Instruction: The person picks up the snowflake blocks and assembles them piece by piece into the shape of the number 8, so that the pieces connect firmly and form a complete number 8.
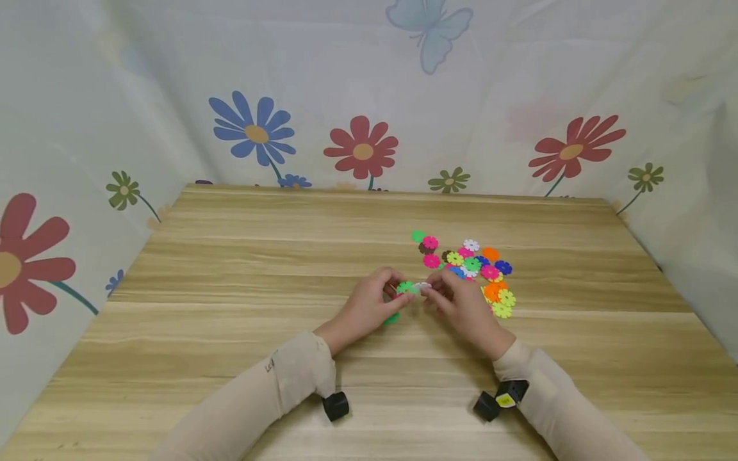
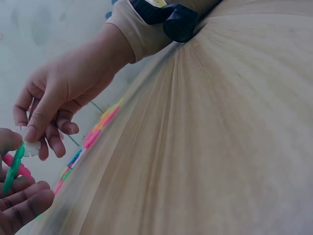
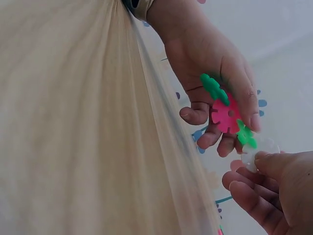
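Note:
In the head view my left hand (image 1: 364, 302) pinches a short chain of slotted plastic snowflake discs. The right wrist view shows this chain as a green disc (image 3: 213, 88), a pink disc (image 3: 224, 117) and another green disc (image 3: 246, 135), linked edge to edge. My right hand (image 1: 471, 315) grips a white snowflake disc (image 3: 268, 146) between thumb and fingers. The white disc's edge meets the green disc at the chain's end, partly hidden by fingertips. Both hands are held close together above the table.
Behind the right hand lies a loose pile of snowflake discs (image 1: 472, 264) in several colours on the wooden table (image 1: 230, 256). A white cloth backdrop (image 1: 323, 70) with printed flowers stands along the table's far edge. Black wrist cameras (image 1: 336, 406) hang below the sleeves.

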A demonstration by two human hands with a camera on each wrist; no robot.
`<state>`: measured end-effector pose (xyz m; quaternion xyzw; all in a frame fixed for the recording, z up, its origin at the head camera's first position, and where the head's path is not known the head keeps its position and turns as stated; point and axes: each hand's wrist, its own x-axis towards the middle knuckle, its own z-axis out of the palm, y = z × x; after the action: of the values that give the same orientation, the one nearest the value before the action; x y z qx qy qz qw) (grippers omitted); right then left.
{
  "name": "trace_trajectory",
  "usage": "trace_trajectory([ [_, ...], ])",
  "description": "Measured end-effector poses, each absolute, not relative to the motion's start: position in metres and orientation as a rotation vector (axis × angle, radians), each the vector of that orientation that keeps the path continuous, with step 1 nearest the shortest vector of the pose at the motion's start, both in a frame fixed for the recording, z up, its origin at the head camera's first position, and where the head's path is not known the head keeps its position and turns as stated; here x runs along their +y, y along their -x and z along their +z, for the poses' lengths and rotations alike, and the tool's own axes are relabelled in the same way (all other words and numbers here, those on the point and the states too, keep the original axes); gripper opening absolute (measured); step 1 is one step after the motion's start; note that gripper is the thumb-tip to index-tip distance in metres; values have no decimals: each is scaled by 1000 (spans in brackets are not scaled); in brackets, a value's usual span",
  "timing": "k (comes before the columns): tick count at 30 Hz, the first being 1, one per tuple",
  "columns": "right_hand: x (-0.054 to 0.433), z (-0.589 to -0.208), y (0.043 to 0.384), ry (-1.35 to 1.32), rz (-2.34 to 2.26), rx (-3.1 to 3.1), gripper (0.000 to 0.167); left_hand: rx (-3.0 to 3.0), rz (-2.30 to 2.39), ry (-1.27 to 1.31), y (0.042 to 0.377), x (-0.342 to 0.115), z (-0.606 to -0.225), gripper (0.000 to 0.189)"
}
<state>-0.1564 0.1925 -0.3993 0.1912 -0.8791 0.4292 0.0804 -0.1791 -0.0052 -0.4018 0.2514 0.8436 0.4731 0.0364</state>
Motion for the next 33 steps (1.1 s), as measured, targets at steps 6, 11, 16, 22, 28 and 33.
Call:
trace_trajectory([
  [6, 191, -404, 156, -599, 1285, -2630, 6, 2540, 1497, -803, 179, -4, -404, 34],
  [11, 190, -405, 157, -652, 1182, -2619, 9, 2431, 1539, -832, 180, -3, -404, 35],
  [16, 194, -403, 158, -619, 1081, -2640, 13, 2372, 1562, -747, 180, -5, -405, 31],
  [22, 204, -395, 162, -499, 1018, -2736, 14, 2491, 1541, -693, 181, -7, -403, 26],
  [28, 217, -389, 169, -425, 871, -2765, 16, 2614, 1514, -692, 182, -7, -404, 22],
  [33, 229, -387, 174, -388, 805, -2776, 16, 2633, 1517, -664, 183, -7, -404, 21],
])
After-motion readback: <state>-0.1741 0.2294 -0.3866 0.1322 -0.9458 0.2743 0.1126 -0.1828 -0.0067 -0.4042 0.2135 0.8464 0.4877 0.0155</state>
